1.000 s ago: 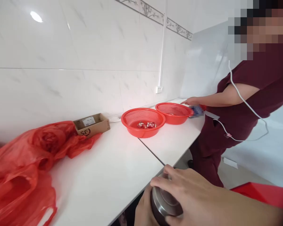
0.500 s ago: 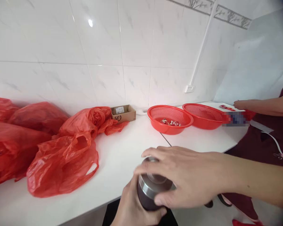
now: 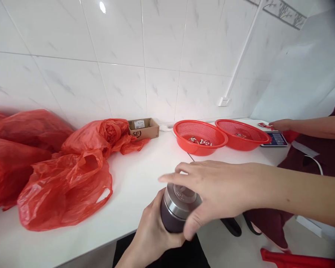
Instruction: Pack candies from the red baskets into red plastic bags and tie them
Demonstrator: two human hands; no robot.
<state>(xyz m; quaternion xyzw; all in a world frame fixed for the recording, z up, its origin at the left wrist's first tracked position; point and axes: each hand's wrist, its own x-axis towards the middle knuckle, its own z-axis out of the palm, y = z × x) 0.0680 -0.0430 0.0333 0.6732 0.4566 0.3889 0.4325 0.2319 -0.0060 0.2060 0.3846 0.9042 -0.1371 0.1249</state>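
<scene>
A dark insulated cup (image 3: 171, 219) with a steel-rimmed lid (image 3: 175, 204) is held upright before me, near the table's front edge. My left hand (image 3: 155, 232) wraps round its body from the left and below. Over the lid arches my right hand (image 3: 212, 190), its fingers spread and stretched out and its thumb down beside the cup's right side. Whether the right fingertips touch the lid, I cannot tell. Part of the lid is hidden behind the right hand.
Red plastic bags (image 3: 67, 190) heap up on the white table's left. Behind stand a small cardboard box (image 3: 146, 132) and two red baskets (image 3: 201, 149), (image 3: 245, 143) holding small wrapped packets. At right, a co-worker's hand (image 3: 280, 124) is near a scale (image 3: 277, 139). A red stool (image 3: 296, 259) is below.
My right hand's fingers have lifted and spread from the lid, showing more of its top. My left hand keeps its hold on the cup. The view has tilted slightly down.
</scene>
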